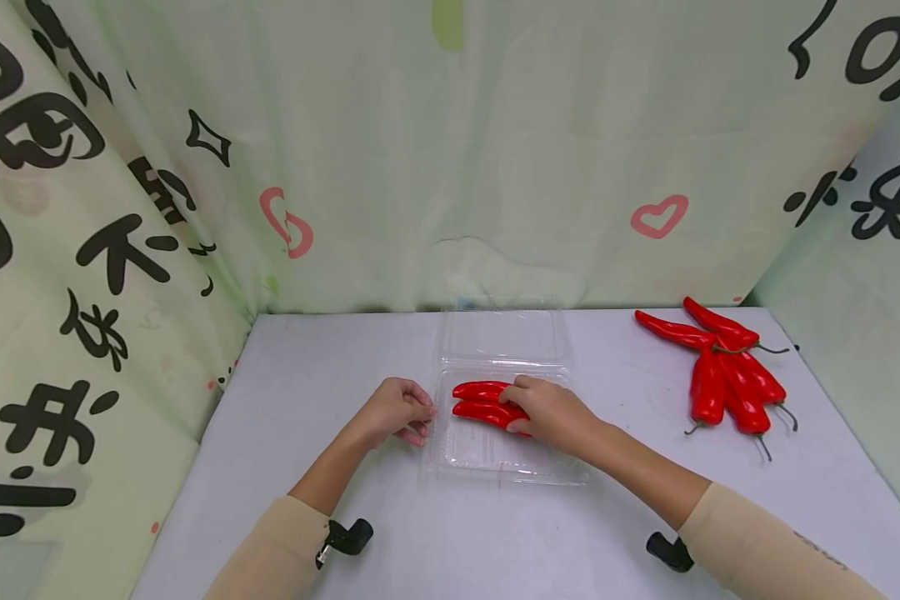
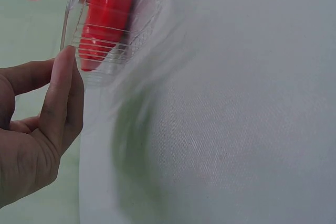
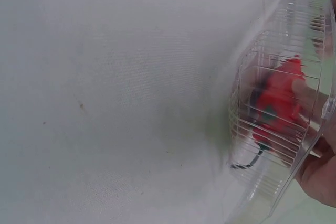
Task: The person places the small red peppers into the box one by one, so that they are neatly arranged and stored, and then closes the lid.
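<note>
A clear plastic clamshell box [image 1: 450, 450] lies on the table with its lid [image 1: 504, 335] folded back towards the curtain. Inside the tray, two red chili peppers [image 1: 480, 410] lie side by side, tips pointing left. My right hand [image 1: 551, 412] reaches in from the right and grips the peppers, covering their stem ends in the head view. Through the box wall, the right wrist view shows a dark stem [image 3: 252, 162] below the red pepper [image 3: 278, 98]. My left hand [image 1: 401, 412] pinches the tray's left rim, its fingertips [image 2: 64, 59] right at the edge.
A pile of several red chili peppers [image 1: 738, 383] with thin stems lies on the right of the white table [image 1: 330, 358]. A printed curtain [image 1: 540, 167] hangs behind the table and along its sides. Small black wrist devices [image 1: 351, 537] sit at both sleeves.
</note>
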The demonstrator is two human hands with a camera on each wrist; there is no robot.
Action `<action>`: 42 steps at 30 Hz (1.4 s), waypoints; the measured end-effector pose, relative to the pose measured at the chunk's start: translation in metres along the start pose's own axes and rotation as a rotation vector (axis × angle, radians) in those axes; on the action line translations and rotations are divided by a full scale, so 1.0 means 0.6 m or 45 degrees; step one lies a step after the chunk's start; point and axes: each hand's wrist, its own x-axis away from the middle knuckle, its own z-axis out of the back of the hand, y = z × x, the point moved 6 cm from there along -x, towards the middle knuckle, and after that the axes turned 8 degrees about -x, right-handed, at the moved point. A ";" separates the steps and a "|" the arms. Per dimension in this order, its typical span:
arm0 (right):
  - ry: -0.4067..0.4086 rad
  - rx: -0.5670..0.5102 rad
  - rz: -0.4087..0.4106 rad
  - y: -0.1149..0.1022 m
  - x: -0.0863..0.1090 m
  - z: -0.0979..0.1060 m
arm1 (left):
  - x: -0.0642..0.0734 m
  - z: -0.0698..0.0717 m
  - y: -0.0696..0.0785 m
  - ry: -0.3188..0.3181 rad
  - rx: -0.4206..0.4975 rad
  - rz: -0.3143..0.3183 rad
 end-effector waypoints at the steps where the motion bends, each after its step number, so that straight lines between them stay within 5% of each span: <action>1: 0.006 0.006 0.004 0.001 0.000 -0.001 | 0.000 0.000 0.000 0.000 0.001 0.002; 42: 0.093 -0.119 0.009 0.014 0.010 -0.006 | -0.002 0.000 -0.003 0.009 -0.023 -0.003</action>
